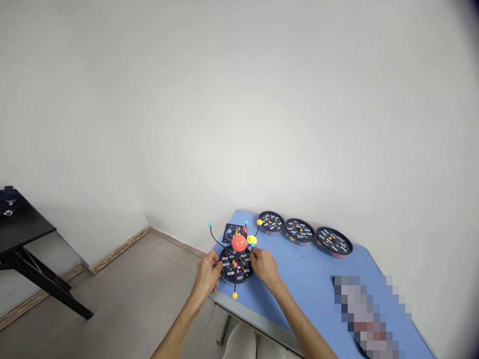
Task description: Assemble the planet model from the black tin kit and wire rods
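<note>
A solar system model (239, 244) stands near the table's front left corner, a big red ball at its centre above a round dark printed base (225, 274). Thin dark curved rods reach outward from it, tipped with small blue, yellow and orange balls and one ringed yellow planet (252, 240). At the base's left rim, my left hand (208, 271) grips the edge between thumb and fingers. My right hand (264, 265) is closed in a pinch at the right side, just under a small blue ball (253, 245); the pinched part is hidden by the fingers.
Along the wall side of the blue table (299, 279) lie three round dark printed discs (299, 230). A dark printed card (231, 233) lies behind the model. A blurred-out object (368, 319) rests at the right. A black table (22, 219) stands far left.
</note>
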Demonstrator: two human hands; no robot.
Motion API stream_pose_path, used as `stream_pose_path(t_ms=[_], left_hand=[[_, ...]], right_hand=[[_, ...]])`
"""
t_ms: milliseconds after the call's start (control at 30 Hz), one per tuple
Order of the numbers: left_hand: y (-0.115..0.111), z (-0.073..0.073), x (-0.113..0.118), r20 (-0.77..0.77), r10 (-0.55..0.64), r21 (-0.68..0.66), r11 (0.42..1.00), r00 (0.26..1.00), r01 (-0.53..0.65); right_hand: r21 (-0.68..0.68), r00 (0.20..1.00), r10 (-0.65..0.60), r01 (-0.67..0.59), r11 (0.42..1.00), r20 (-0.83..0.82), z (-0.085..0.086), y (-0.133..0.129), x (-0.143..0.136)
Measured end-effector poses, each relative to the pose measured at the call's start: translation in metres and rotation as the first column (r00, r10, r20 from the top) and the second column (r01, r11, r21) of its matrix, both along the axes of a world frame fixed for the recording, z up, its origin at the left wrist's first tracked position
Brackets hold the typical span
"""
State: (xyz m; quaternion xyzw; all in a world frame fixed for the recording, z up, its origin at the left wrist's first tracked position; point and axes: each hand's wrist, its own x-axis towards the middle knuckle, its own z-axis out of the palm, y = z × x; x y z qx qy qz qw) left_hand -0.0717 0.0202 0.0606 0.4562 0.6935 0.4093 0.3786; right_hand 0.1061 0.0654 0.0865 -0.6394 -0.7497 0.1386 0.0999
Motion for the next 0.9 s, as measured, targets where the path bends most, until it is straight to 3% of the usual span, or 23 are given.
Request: stream_pose_path(t_ms=[200, 567, 733, 900], left_hand=[[0.001, -0.004, -0.003, 0.032, -0.006, -0.056, 0.998, 0.999, 0.008], [0.007, -0.008, -0.002, 0.011, -0.052, -0.004, 0.999, 0.999, 0.052], [0.025, 0.0, -0.004, 0.01, -0.074, 0.043, 0.996, 0.997, 0.073], [0.059, 0.019, -0.009, -0.008, -0.111, 0.091, 0.99, 0.994, 0.111]], right_hand=[[0.021, 1.0, -0.022, 0.022, 1.0, -0.018, -0.003, 0.001, 0.001], [0.03, 1.0, 0.011, -0.012, 0.999, 0.026, -0.004, 0.003, 0.001], [0.025, 0.998, 0.037, -0.038, 0.999, 0.057, 0.009, 0.019, 0.004], [0.048, 0.996, 0.06, -0.064, 0.997, 0.066, 0.025, 0.053, 0.003]])
